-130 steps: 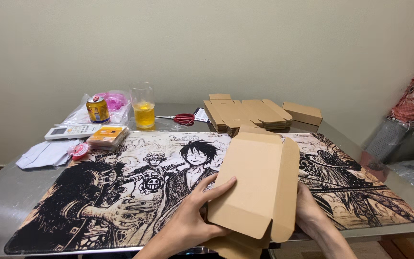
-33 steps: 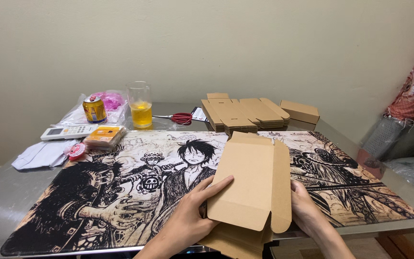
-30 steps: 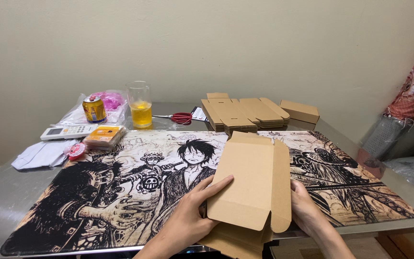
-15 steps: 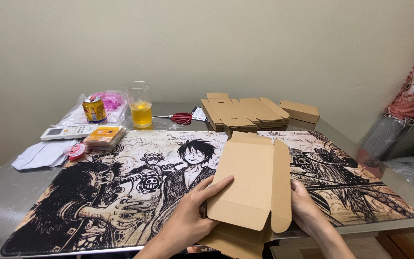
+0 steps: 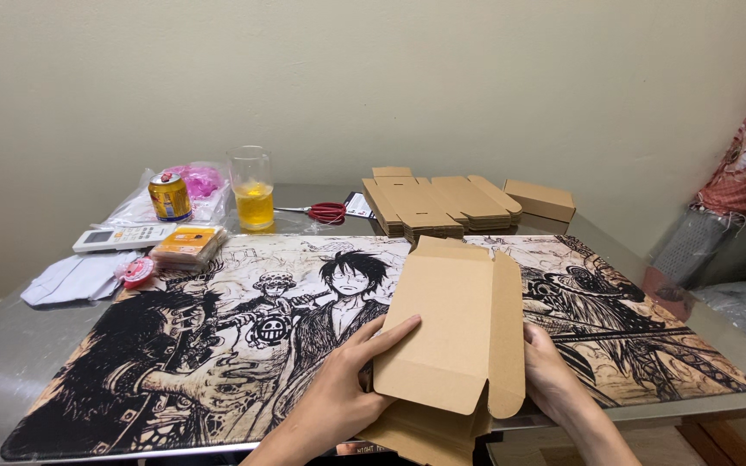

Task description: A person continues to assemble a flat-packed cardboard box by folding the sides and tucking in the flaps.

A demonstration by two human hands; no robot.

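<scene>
A flat, unfolded brown cardboard box blank [image 5: 455,332] is tilted up at the table's near edge, over a black-and-white illustrated desk mat [image 5: 243,336]. My left hand [image 5: 347,393] presses its fingers against the blank's left side. My right hand [image 5: 550,375] grips the blank's right edge from behind, thumb mostly hidden. A folded lower part of the blank hangs below the table edge.
A stack of flat cardboard blanks [image 5: 438,203] and one assembled small box [image 5: 540,198] lie at the back. Red scissors [image 5: 325,211], a glass of yellow drink [image 5: 252,188], a can [image 5: 169,196], a remote [image 5: 123,237], a packet [image 5: 185,246] sit back left.
The cardboard blank has barely moved between my hands; the view has shifted slightly. Nothing else on the table has changed.
</scene>
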